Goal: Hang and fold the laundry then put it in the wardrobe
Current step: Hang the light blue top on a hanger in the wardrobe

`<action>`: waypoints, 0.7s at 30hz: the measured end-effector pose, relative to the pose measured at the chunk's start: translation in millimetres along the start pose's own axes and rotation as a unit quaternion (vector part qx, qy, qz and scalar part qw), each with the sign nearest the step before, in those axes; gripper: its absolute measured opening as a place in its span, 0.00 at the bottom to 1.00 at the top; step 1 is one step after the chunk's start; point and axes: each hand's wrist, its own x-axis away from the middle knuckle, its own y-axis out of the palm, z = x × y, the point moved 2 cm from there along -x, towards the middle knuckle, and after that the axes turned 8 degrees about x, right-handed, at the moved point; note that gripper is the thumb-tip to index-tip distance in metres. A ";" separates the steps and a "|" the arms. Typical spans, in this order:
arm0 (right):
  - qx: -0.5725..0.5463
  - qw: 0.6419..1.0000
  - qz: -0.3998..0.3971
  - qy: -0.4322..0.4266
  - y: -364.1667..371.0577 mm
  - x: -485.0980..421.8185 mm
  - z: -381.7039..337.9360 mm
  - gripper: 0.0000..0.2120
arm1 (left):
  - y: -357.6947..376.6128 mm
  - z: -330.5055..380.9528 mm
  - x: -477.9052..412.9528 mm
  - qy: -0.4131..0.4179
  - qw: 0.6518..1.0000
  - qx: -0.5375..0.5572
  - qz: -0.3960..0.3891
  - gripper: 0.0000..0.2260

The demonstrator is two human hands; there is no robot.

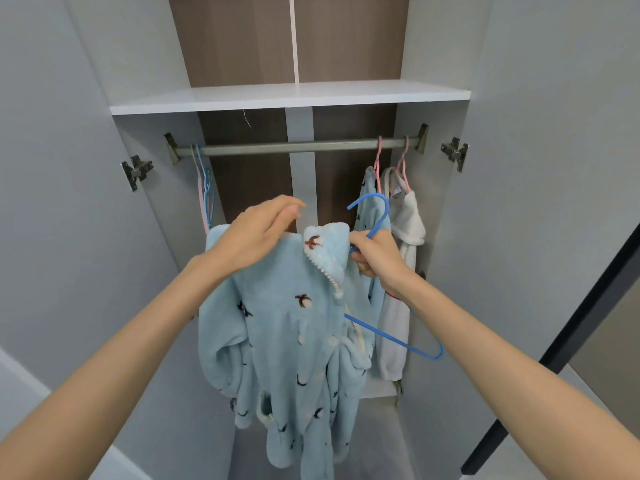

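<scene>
Holding a pale blue robe (287, 327) up before the open wardrobe (242, 39), below the rail (277, 147) and not yet on it. Right hand (375, 258) clenched, fingers (362, 263) grasping the neck of a blue hanger (375, 216) just beside the robe's collar, hook pointing up and left, one wire arm jutting down to the right, clear of the cloth. Left hand (258, 233) resting palm down on the robe's left shoulder, fingers (287, 207) released and nearly straight, reaching past the cloth toward the back panel; thumb hidden. Robe hanging limp, sleeves and hem drooping toward the bottom of the view, dotted with small dark bird shapes. At the rail's right end, two pink hangers (378, 161), one carrying a blue garment (369, 188), the other a white garment (412, 220). At the rail's left end, bare hangers (204, 188), pink and blue, bunched together. Above the rail, a white shelf (291, 97).
</scene>
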 end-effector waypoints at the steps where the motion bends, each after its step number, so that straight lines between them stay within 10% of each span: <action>1: 0.008 1.000 0.008 -0.010 2.0 -0.6 -0.7 0.22 | 3.7 5.1 0.1 0.005 0.999 -0.024 -0.036 0.16; 5: 0.013 0.996 0.061 -0.066 8.4 -2.0 -2.9 0.20 | 28.0 7.8 4.2 0.004 0.981 -0.117 -0.153 0.18; 14: 0.083 0.982 0.074 -0.152 4.2 -7.4 -5.4 0.11 | 32.6 -9.7 2.2 0.011 0.988 -0.120 -0.096 0.11; 18: 0.135 0.937 0.221 -0.233 -12.8 2.2 3.4 0.09 | 14.8 -29.7 5.6 -0.041 0.996 -0.082 -0.015 0.09; 21: 0.215 0.930 0.144 -0.262 -7.2 8.5 30.6 0.14 | 2.0 -43.0 7.6 -0.056 0.997 -0.044 0.017 0.08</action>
